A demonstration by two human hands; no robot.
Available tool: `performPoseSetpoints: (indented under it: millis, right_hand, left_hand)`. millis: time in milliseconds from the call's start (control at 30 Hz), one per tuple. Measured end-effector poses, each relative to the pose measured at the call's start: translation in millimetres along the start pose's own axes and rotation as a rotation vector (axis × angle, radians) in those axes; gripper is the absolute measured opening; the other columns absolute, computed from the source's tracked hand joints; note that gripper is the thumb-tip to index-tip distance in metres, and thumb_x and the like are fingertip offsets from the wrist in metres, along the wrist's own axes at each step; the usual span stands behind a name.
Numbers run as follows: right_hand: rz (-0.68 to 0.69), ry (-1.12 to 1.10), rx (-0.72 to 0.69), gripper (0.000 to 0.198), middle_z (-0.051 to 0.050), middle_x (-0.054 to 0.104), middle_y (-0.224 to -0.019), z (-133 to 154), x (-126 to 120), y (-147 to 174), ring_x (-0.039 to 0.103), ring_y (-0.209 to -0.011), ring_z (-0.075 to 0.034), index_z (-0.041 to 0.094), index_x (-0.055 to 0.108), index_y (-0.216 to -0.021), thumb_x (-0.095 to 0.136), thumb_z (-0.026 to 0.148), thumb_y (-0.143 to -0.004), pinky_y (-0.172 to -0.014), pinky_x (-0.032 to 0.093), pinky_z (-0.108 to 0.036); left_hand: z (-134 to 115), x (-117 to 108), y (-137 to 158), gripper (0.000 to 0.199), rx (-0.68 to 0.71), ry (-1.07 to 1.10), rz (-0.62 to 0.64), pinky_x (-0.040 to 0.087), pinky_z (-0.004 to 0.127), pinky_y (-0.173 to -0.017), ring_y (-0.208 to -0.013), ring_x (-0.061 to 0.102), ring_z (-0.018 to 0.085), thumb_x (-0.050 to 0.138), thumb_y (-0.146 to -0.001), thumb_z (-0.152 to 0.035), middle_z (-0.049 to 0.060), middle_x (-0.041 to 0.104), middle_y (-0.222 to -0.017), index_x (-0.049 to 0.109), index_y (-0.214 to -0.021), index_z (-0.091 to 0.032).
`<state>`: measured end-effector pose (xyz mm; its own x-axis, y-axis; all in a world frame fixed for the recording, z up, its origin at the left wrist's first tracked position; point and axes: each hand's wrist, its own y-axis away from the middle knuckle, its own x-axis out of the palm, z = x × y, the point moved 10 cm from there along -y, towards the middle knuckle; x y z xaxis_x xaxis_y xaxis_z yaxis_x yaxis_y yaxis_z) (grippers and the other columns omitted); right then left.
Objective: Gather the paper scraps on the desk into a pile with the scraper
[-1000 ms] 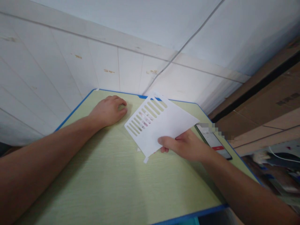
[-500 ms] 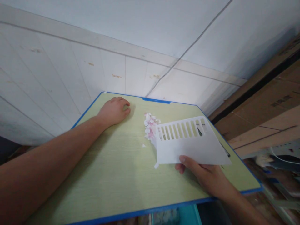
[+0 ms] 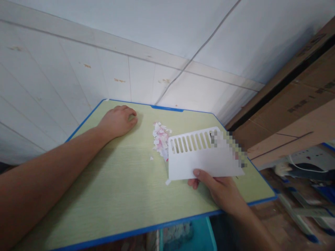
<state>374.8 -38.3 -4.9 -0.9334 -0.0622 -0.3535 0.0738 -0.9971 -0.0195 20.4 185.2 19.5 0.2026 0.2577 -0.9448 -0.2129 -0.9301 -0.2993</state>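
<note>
My right hand (image 3: 222, 188) grips a white slotted sheet (image 3: 201, 163) by its near edge, thumb on top and fingers underneath. A row of long cut-outs runs along the sheet's far side. The sheet's left edge is beside a heap of torn white and pink paper scraps (image 3: 160, 136), and it hides part of the heap's right side. My left hand (image 3: 119, 120) rests on the table's far left, loosely curved, a gap between thumb and finger, apart from the scraps. Single scraps (image 3: 168, 182) lie near the sheet's lower left corner.
The pale green table (image 3: 112, 198) has a blue rim and stands against a white panelled wall (image 3: 141, 78). Below its near edge is a teal bin (image 3: 202, 235) containing pale scraps. Cardboard boxes (image 3: 285, 108) rise at right. A grey cable (image 3: 193, 55) hangs down the wall.
The view has shifted slightly, so everything appears a little further left. Both hands and the sheet hold nearly the same places on the table.
</note>
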Motion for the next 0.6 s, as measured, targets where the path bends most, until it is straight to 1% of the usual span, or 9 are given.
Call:
performPoseSetpoints:
  millis: [100, 167, 233, 433, 467, 533, 600]
  right_hand:
    - [-0.009, -0.043, -0.016, 0.046, -0.008, 0.085, -0.077, -9, 0, -2, 0.084, -0.077, -0.029, 0.028, 0.078, -0.071, 0.081, 0.053, -0.109, -0.085, 0.072, -0.038]
    - [-0.013, -0.065, -0.038, 0.044, -0.007, 0.083, -0.071, -12, 0, -3, 0.082, -0.072, -0.028, 0.027, 0.077, -0.069, 0.081, 0.050, -0.107, -0.080, 0.071, -0.038]
    - [-0.009, -0.070, -0.051, 0.043, -0.007, 0.082, -0.069, -12, -1, -4, 0.081, -0.070, -0.028, 0.027, 0.077, -0.069, 0.081, 0.048, -0.107, -0.080, 0.071, -0.038]
    - [0.072, -0.037, -0.010, 0.039, -0.009, 0.086, -0.078, -11, 3, 1, 0.083, -0.075, -0.028, 0.026, 0.081, -0.078, 0.079, 0.046, -0.111, -0.079, 0.070, -0.037]
    - [0.065, -0.034, -0.007, 0.039, -0.009, 0.087, -0.078, -11, 2, 3, 0.083, -0.075, -0.028, 0.026, 0.081, -0.078, 0.079, 0.046, -0.111, -0.078, 0.070, -0.036]
    - [0.003, -0.035, -0.012, 0.041, -0.009, 0.086, -0.076, -11, -4, 6, 0.083, -0.072, -0.027, 0.026, 0.079, -0.074, 0.079, 0.047, -0.109, -0.075, 0.070, -0.036]
    - [-0.034, -0.042, -0.007, 0.042, -0.009, 0.084, -0.071, -10, -8, 8, 0.082, -0.068, -0.027, 0.027, 0.076, -0.068, 0.081, 0.048, -0.103, -0.073, 0.070, -0.036]
  left_hand:
    - [-1, 0, 1, 0.061, -0.007, -0.009, 0.005, 0.055, 0.054, -0.134, -0.150, 0.073, 0.042, 0.046, -0.108, -0.051, 0.020, 0.082, -0.155, 0.087, -0.139, -0.019]
    - [-1, -1, 1, 0.061, -0.007, -0.016, 0.001, 0.055, 0.054, -0.133, -0.149, 0.074, 0.042, 0.045, -0.108, -0.051, 0.019, 0.083, -0.155, 0.087, -0.139, -0.020]
    - [0, -1, 1, 0.060, -0.005, -0.024, -0.002, 0.055, 0.052, -0.132, -0.148, 0.074, 0.040, 0.045, -0.108, -0.051, 0.018, 0.083, -0.155, 0.087, -0.139, -0.021]
    - [3, 0, -1, 0.060, 0.000, -0.046, -0.006, 0.056, 0.050, -0.131, -0.148, 0.074, 0.039, 0.045, -0.109, -0.052, 0.017, 0.083, -0.155, 0.087, -0.140, -0.022]
    - [3, 0, -1, 0.060, -0.003, -0.053, -0.002, 0.056, 0.050, -0.131, -0.149, 0.074, 0.039, 0.045, -0.109, -0.051, 0.017, 0.083, -0.156, 0.087, -0.140, -0.022]
    - [1, -1, 1, 0.060, -0.019, -0.070, 0.015, 0.055, 0.050, -0.131, -0.151, 0.073, 0.040, 0.045, -0.110, -0.051, 0.018, 0.081, -0.159, 0.086, -0.142, -0.020]
    - [-2, -4, 3, 0.062, -0.043, -0.088, 0.043, 0.055, 0.051, -0.132, -0.154, 0.071, 0.041, 0.045, -0.111, -0.051, 0.019, 0.080, -0.163, 0.084, -0.147, -0.019]
